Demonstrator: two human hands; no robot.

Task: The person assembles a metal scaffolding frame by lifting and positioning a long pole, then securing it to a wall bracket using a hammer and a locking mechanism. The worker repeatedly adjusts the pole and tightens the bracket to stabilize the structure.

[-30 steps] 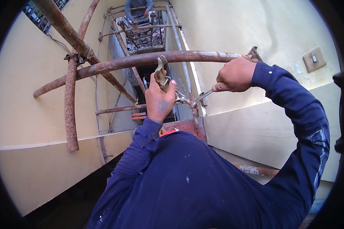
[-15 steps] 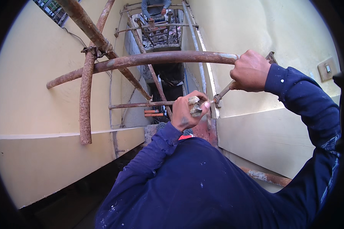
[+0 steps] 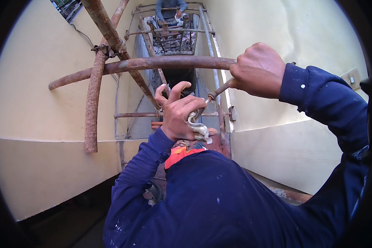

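Observation:
My left hand [image 3: 179,115] holds a curved, pale-splashed metal clamp [image 3: 197,126] between its thumb and palm. Its upper fingers are raised and spread, not wrapped round the clamp. With a closed fist, my right hand [image 3: 258,70] grips a rusty metal bar [image 3: 222,88]. The bar's thicker, ring-like end meets the clamp beside my left fingers; whether the two are joined cannot be made out. Just behind my right fist, the end of a rusty horizontal scaffold pipe [image 3: 169,63] disappears, so whether the fist touches it is unclear.
Rusty upright and slanting pipes [image 3: 91,103] cross at a coupler [image 3: 104,50] on the left. Cream walls [image 3: 285,99] flank a narrow gap with a dark drop. Another person [image 3: 169,12] is among the far scaffold pipes. A wall switch [image 3: 351,78] is at right.
Both hands have shifted left, with the bar and clamp. The left hand's upper fingers have lifted and spread, and the clamp has turned. More of an orange-red item below now shows.

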